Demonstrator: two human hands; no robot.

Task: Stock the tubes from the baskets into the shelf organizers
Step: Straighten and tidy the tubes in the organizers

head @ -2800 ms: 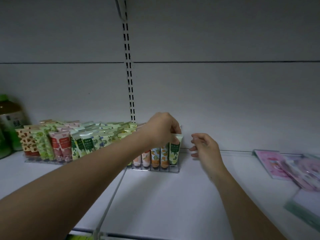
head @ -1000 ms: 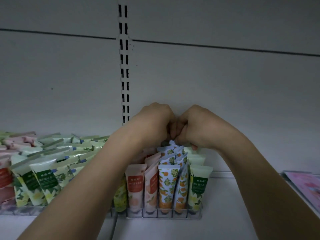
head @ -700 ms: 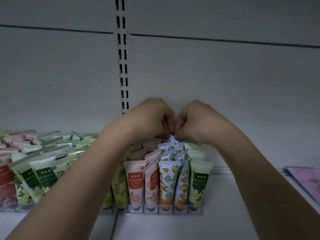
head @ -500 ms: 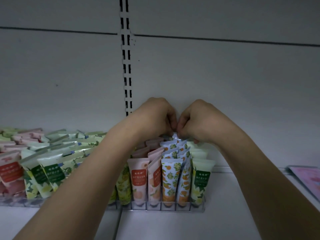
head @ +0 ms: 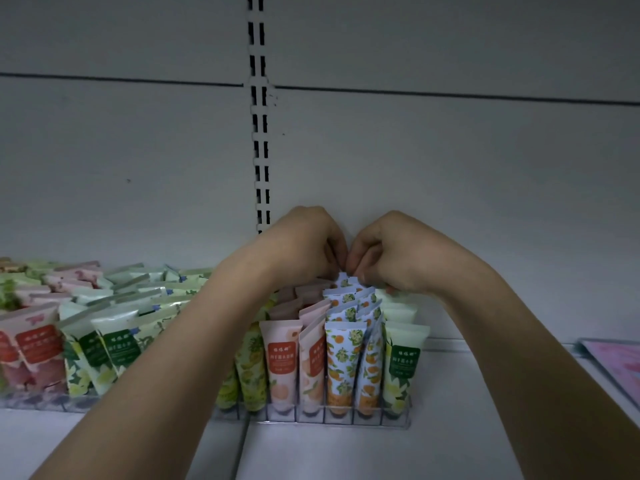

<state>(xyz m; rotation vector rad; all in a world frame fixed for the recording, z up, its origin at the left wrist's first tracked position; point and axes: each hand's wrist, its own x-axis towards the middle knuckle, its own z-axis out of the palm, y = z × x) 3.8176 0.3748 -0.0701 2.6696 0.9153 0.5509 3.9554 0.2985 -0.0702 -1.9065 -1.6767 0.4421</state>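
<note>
Together, the left hand (head: pixel 304 247) and right hand (head: pixel 391 252) pinch the crimped top of an orange-blossom tube (head: pixel 346 281) at the far end of its lane in the clear shelf organizer (head: pixel 311 415), probably steadying it upright so it seats behind the matching tubes.

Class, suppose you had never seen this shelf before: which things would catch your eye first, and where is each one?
First, the two hands meeting at the centre: the left hand and right hand pinch the top of an orange-patterned tube at the back of the clear organizer. Next, the upright front row of tubes, peach, orange and green. Then the second organizer at the left, packed with tubes.
</note>
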